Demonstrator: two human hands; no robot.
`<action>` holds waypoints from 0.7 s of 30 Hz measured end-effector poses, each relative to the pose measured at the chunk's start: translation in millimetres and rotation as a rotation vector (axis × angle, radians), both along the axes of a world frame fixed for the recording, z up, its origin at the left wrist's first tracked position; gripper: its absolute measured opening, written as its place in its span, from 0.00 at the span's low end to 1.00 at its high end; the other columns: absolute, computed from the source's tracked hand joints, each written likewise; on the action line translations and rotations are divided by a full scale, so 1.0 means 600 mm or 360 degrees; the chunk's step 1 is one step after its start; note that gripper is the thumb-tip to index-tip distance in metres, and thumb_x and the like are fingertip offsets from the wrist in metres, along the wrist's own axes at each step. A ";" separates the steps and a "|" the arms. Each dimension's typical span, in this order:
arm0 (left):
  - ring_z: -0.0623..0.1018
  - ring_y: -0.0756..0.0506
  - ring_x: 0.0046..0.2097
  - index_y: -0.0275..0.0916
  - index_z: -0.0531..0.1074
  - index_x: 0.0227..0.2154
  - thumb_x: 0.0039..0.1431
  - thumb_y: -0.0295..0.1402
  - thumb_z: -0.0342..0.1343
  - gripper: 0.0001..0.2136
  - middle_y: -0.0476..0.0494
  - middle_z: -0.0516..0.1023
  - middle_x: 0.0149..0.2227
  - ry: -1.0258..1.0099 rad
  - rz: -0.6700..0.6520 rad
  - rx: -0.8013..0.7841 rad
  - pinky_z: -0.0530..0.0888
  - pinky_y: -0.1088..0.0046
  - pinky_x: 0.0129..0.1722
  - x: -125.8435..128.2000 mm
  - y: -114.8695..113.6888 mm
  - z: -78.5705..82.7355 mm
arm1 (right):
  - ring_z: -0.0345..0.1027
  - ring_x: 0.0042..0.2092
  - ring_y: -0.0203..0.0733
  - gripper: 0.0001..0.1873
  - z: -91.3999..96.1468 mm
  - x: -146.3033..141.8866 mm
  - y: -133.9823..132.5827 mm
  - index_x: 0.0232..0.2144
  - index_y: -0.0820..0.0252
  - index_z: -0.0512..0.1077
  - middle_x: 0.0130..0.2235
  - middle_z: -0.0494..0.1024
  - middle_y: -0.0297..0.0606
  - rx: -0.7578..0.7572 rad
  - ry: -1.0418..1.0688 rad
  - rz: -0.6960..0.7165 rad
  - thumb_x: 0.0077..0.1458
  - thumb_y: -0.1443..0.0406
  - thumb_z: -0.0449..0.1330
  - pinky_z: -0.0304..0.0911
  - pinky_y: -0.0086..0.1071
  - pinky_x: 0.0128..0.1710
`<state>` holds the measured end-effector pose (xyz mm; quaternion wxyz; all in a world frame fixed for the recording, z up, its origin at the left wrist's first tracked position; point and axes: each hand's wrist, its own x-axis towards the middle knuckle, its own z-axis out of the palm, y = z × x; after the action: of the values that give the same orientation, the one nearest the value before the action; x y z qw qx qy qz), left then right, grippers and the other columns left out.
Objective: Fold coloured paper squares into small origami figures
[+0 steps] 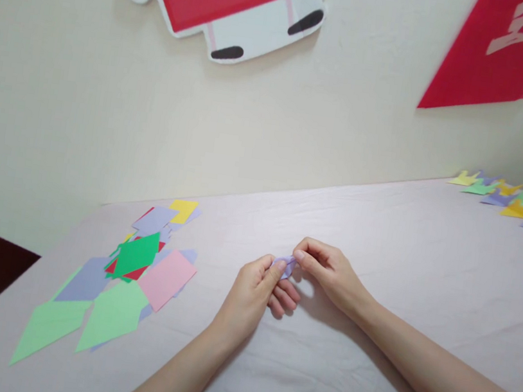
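A small folded piece of lavender paper (288, 267) is held up between my two hands, above the pale cloth surface. My left hand (262, 285) pinches it between thumb and index finger, its other fingers curled loosely beneath. From the right, the thumb and index fingertips of my right hand (327, 267) are pressed together on the paper's upper right tip. My fingers cover much of the paper, so its full folded shape is hidden.
Loose coloured paper sheets (111, 317) lie scattered on the cloth-covered surface (382, 239) to the left. Several folded paper cranes (522, 208) stand in rows at the far right, near the wall (260, 137). Red decorations (500, 54) hang on the wall.
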<state>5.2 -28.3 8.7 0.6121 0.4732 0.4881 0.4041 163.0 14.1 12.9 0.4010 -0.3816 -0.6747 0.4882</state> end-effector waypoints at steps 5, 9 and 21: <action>0.77 0.50 0.23 0.36 0.66 0.33 0.62 0.48 0.50 0.18 0.45 0.78 0.25 0.0031 -0.0019 0.0040 0.69 0.80 0.19 0.000 -0.001 -0.001 | 0.60 0.28 0.35 0.16 -0.004 0.000 0.002 0.23 0.60 0.67 0.24 0.67 0.30 -0.0018 0.0006 -0.0007 0.57 0.56 0.56 0.56 0.29 0.29; 0.77 0.50 0.23 0.36 0.65 0.32 0.62 0.49 0.50 0.18 0.45 0.78 0.25 0.0011 -0.0031 0.0034 0.69 0.81 0.18 0.000 -0.001 -0.001 | 0.55 0.25 0.34 0.17 -0.005 0.000 0.005 0.21 0.59 0.66 0.22 0.63 0.28 -0.0020 -0.0008 -0.0033 0.56 0.56 0.57 0.54 0.28 0.27; 0.77 0.50 0.23 0.37 0.66 0.32 0.62 0.49 0.49 0.17 0.45 0.79 0.25 -0.0028 -0.0012 0.0084 0.66 0.80 0.20 0.002 -0.004 0.006 | 0.56 0.26 0.34 0.15 -0.010 0.000 0.008 0.24 0.59 0.67 0.23 0.64 0.28 0.0080 -0.0128 -0.0077 0.59 0.58 0.54 0.54 0.28 0.26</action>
<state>6.2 -31.0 12.4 0.6052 0.4874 0.4701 0.4185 163.1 18.9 6.6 0.3947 -0.4070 -0.6928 0.4456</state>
